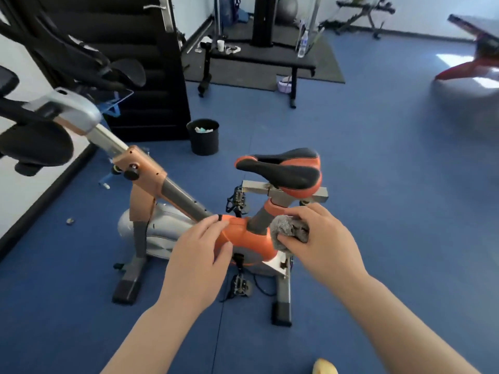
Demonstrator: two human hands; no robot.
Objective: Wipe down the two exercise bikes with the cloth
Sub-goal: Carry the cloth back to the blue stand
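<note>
At the seat-post base of the orange exercise bike [243, 236]: grey cloth [289, 230], soft, light, bunched, gripped in right hand [321, 238], best held wadded in the palm. Left hand [199, 255] open, flat on the frame. Bike heavy, rigid.

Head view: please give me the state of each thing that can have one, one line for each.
Cloth: bunched up, held in the right hand, pressed at the seat post base.
Right hand: closed on the cloth.
Left hand: open, fingers resting on the orange frame.
Orange bike: upright on the floor.
Saddle: mounted, level.
Bin: upright, open, holds some litter.
Bottle: upright on the bench.
</note>
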